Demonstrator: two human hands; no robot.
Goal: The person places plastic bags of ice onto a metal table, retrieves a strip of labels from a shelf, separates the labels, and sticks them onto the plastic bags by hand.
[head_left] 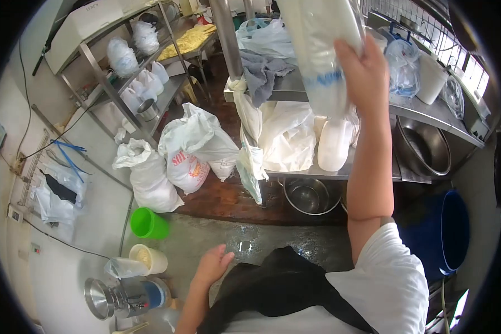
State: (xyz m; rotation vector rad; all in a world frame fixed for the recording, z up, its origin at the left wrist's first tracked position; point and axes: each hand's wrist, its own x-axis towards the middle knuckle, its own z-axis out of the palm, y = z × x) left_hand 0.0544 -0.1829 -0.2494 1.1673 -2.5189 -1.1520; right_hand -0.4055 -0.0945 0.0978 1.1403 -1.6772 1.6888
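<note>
The person's left hand [212,264] is low beside the black apron [278,273], holding nothing, its fingers loosely bent. Up and to the right of it, well apart, is the long plastic bag [319,47], raised in front of the bench [288,86], its long axis running roughly up and down the view. The right hand [364,75] is much the nearer: it clasps the bag by its right side, with the arm stretched forward. Counted from left to right, there are one cream bucket [160,261], one green bucket [158,227], at least two white sacks [149,181] whose overlap hides the exact number, one grey cloth [261,72] draped near the bench's left front corner, one steel bowl [310,201] below the lower shelf [295,174] with part of another rim beside it, one white jug [333,149] on that shelf, one large steel basin [423,146] towards the bench's right end, and one blue barrel [455,239].
</note>
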